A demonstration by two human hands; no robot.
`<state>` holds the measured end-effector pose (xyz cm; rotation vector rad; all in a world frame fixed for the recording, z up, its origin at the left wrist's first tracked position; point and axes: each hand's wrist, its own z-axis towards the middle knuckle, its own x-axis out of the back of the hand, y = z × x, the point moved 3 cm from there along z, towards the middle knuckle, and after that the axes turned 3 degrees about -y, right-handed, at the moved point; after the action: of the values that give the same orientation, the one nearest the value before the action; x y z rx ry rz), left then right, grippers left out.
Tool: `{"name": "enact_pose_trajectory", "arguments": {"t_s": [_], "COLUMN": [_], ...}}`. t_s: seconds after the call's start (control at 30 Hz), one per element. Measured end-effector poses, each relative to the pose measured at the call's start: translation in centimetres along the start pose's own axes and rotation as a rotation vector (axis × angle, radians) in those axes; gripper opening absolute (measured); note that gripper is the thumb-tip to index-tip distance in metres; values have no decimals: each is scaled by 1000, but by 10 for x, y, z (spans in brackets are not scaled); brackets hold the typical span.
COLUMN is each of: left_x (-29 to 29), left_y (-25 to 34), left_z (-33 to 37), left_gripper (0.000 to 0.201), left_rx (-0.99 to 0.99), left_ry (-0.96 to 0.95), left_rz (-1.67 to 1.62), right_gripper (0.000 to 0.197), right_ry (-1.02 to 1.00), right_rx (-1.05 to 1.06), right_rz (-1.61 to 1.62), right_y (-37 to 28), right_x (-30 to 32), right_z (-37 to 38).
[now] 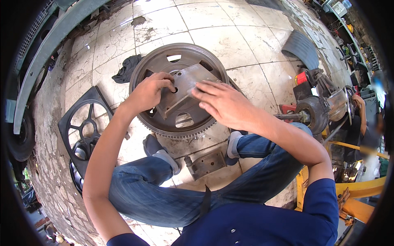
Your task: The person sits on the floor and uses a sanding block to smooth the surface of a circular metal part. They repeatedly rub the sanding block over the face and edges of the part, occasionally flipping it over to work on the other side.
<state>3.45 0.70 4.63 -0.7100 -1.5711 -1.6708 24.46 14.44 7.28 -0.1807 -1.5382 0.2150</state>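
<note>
A large round toothed steel flywheel (158, 61) lies flat on the cracked tiled floor in front of my knees. A grey angled metal bracket plate (184, 88) with a round hole rests on its middle. My left hand (150, 90) grips the plate's left edge, fingers curled by the hole. My right hand (221, 102) lies flat, fingers together, pressing on the plate's right side. Both forearms reach forward over my blue jeans.
A second metal bracket (205, 163) lies between my shoes. A black fan shroud (84, 127) sits at left, a dark rag (127, 67) behind the wheel, a black curved panel (301, 48) at back right. An axle hub (316, 110) and another person (363, 119) are at right.
</note>
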Motion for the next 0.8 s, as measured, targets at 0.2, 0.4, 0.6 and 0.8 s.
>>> {"name": "enact_pose_trajectory", "arguments": {"t_s": [0.2, 0.4, 0.6, 0.8], "left_x": [-1, -6, -11, -4], "left_y": [0, 1, -8, -4], "left_z": [4, 3, -1, 0], "left_gripper": [39, 40, 30, 39], "left_rx": [-52, 61, 62, 113], "left_ry": [29, 101, 117, 89], "left_rz": [3, 10, 154, 135], "right_gripper": [44, 44, 44, 43], "right_ry": [-32, 43, 98, 96], "right_rx": [-88, 17, 101, -89], "right_rz": [60, 16, 47, 50], "right_y": [10, 5, -9, 16], "right_x": [-1, 2, 3, -15], "right_z": [6, 7, 1, 6]}}
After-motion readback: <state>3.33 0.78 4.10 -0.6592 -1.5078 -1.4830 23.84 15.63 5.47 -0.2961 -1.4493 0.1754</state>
